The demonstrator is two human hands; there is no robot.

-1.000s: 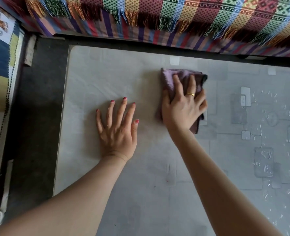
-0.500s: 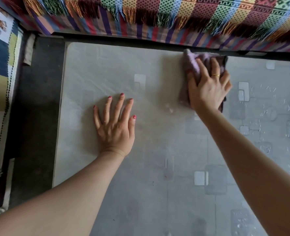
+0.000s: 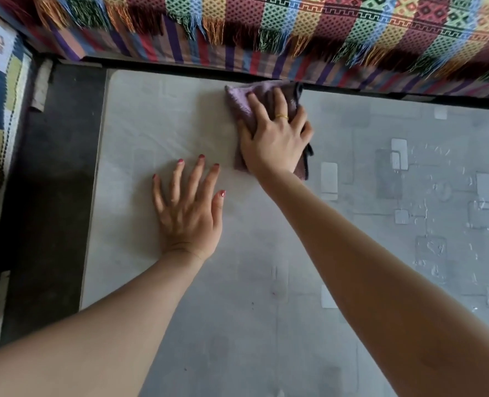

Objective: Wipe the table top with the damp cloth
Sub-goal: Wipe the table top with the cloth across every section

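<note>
Right hand presses cloth beside blanket

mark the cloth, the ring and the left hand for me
cloth [image 3: 239, 103], head view, on its lilac top-left fold, clear of the fingers.
ring [image 3: 281, 117], head view, on the gold band, on a right-hand finger.
left hand [image 3: 190, 216], head view, on the back of the hand, flat on the table.

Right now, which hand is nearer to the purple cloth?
Right. The right hand presses flat on the purple cloth; the left hand rests flat on the table top, beside the cloth.
</note>
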